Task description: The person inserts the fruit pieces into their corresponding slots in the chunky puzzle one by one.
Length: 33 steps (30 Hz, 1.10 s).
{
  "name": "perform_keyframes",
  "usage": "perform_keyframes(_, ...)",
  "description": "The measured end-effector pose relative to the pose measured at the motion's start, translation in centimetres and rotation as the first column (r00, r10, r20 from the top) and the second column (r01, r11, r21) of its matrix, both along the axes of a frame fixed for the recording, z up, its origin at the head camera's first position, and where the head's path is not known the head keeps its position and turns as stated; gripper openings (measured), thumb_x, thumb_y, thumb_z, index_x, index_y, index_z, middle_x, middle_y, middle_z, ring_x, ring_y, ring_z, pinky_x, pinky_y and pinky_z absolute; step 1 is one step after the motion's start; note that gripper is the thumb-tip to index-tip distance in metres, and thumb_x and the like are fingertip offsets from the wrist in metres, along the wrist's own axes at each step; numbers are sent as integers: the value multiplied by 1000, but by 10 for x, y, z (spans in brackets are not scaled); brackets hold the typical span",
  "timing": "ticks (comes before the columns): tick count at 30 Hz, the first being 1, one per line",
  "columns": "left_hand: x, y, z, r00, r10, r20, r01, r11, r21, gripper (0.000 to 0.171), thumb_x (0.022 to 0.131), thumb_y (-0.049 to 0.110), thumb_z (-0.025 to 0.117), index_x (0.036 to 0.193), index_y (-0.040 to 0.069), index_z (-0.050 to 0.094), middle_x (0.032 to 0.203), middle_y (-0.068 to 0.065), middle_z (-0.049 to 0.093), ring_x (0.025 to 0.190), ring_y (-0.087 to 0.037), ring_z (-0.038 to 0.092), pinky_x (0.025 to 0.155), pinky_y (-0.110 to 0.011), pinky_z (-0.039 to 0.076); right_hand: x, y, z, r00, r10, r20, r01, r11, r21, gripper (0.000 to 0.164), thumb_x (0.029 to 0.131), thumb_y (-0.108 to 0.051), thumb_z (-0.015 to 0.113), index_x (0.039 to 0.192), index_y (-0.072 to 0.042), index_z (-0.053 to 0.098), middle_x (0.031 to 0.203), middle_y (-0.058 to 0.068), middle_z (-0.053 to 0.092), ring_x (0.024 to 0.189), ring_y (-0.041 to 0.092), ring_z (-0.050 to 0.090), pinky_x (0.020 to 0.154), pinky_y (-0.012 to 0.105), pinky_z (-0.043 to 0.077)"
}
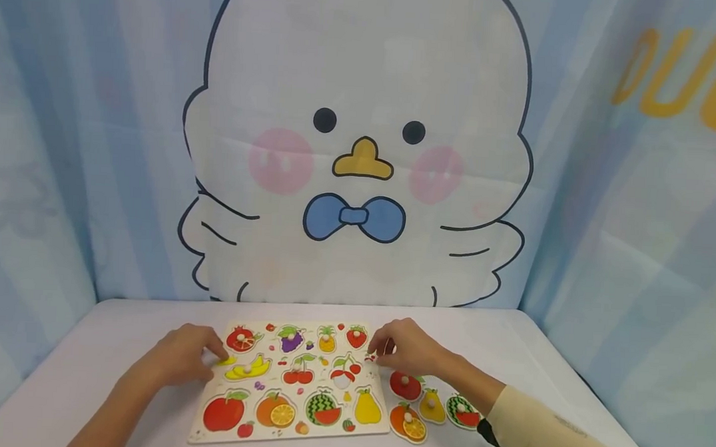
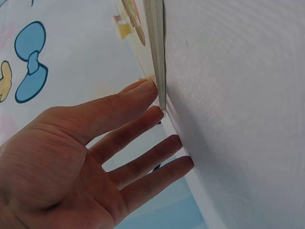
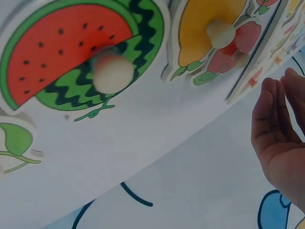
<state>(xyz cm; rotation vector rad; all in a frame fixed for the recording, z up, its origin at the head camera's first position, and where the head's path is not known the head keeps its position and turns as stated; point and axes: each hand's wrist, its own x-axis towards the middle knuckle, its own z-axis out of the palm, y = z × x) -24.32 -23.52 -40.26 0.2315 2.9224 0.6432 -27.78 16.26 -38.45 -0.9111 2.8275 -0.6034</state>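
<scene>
A fruit peg puzzle board [image 1: 297, 434] lies flat on the table between both hands. Knobbed pieces fill its upper rows, among them grapes [image 1: 290, 340], pineapple [image 1: 327, 342], strawberry [image 1: 356, 338] and bananas [image 1: 249, 370]. In the bottom row are knobless pictures of an apple, orange, watermelon and pear. My left hand [image 1: 187, 356] is at the board's left edge; in the left wrist view its thumb touches the board, with the fingers extended. At the right edge, my right hand [image 1: 409, 348] has its fingertips close to the thumb; no piece shows between them.
Right of the board lie loose knobbed pieces: a red apple [image 1: 405, 387], an orange [image 1: 408, 427], a yellow pear [image 1: 431, 408] and a watermelon [image 1: 460, 409]. The right forearm passes over the table beside them. A printed curtain [image 1: 356, 270] stands behind the white table [image 1: 114, 319].
</scene>
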Motion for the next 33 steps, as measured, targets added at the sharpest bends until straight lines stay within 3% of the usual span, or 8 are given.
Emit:
perform_keyframes(7, 0, 0, 2, 1000, -5, 1, 5, 1000, -4, 29, 69, 9, 83, 95, 19, 75, 106, -4, 66, 108, -34, 54, 90, -57, 47, 5, 18, 0, 997, -70, 27, 70, 998, 9, 13, 84, -14, 73, 96, -18, 73, 80, -12, 61, 75, 10, 56, 63, 18, 52)
perform_keyframes(33, -1, 2, 1, 1000, -17, -7, 17, 1000, -10, 28, 68, 10, 84, 94, 18, 76, 105, -5, 67, 107, -36, 55, 89, -59, 47, 20, 63, -6, 985, -157, 72, 155, 987, 41, 11, 83, -16, 75, 93, -21, 73, 79, -12, 62, 75, 10, 55, 65, 18, 51)
